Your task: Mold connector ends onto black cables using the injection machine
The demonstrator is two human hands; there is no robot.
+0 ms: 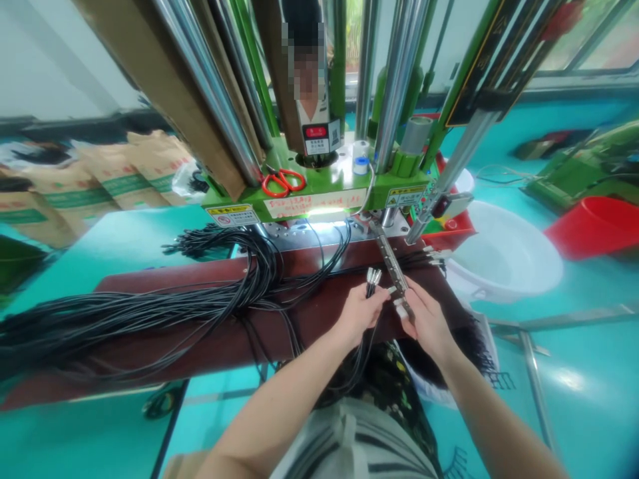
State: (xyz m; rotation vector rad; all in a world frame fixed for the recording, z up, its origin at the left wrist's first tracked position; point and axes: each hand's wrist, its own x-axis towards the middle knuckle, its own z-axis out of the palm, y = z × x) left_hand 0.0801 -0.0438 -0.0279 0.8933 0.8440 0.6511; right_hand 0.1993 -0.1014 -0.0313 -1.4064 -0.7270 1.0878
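My left hand (pixel 360 311) is closed around a small bunch of black cables, whose metal connector ends (pixel 373 275) stick up above the fingers. Its fingertips are close to a narrow slotted metal bar (pixel 390 258). Gripping the near end of that bar is my right hand (pixel 425 318), with light-coloured connector pieces by its fingers. From there the bar slants away toward the green press (pixel 279 211). A thick bundle of black cables (pixel 200 303) lies across the brown work surface (pixel 164 274) on the left, and some strands run up to the press plate.
Orange-handled scissors (pixel 283 181) and a blue-and-white tape roll (pixel 360 165) rest on the press. To the right stand a white tub (pixel 504 249) and a red bucket (pixel 594 229). Paper sacks (pixel 110 176) line the left side. A container of dark parts (pixel 469 346) sits below my right arm.
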